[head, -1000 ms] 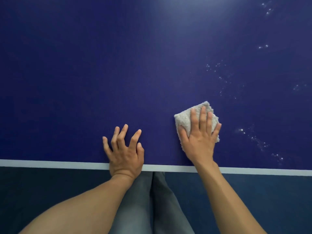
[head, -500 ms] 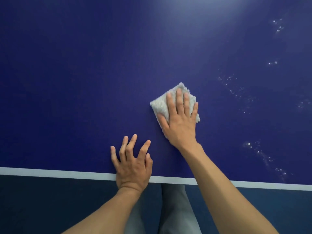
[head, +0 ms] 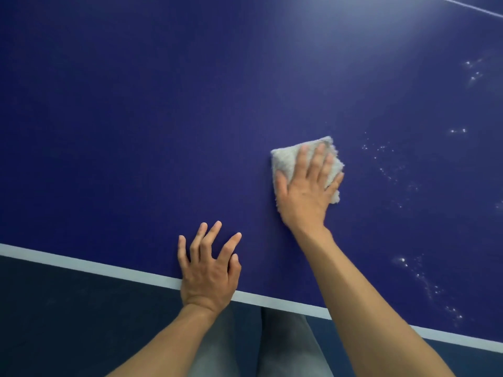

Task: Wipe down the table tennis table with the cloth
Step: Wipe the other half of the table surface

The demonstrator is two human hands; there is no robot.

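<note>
Pressing one grey cloth [head: 285,159] flat on the blue table tennis table [head: 136,118], my right hand [head: 304,197] lies over it, fingers straight and spread. My left hand [head: 206,270] rests open, fingers splayed, across the single white edge line [head: 81,263]. Scattered droplets [head: 386,164] glint near the cloth's right side. Below the edge show my grey trousers [head: 285,344] and dark floor [head: 68,308].

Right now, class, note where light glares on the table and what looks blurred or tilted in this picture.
Head view: pale glare on the table at upper centre; the cloth and right hand look slightly blurred; the white edge line runs tilted; droplets glint at right.
</note>
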